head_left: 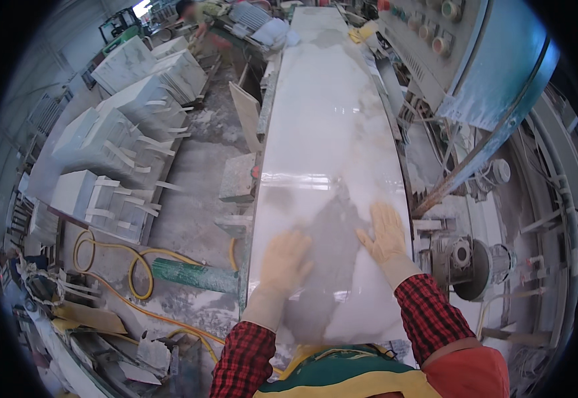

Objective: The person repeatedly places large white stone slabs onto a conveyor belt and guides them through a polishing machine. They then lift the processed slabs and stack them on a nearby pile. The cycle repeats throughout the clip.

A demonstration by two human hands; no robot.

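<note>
Head view, slab: the long polished white marble slab with grey veining (pixel 332 132) runs away from me along the machine bed, its near end under my palms.
Left hand: my pale-gloved left hand (pixel 285 262) lies flat and spread near the slab's left edge, gripping nothing.
Right hand: my gloved right hand (pixel 385 232) lies flat too, fingers splayed, close to the right edge.
Risk: the surface looks wet and glossy, so I judge my palms could skid; my right fingers could catch beside the grey motor housing (pixel 471 265).
Floor risk: the yellow hose (pixel 133 265) loops near my feet, a trip hazard.
Hidden: the slab's near end is covered by my chest; its far end blurs out.
</note>
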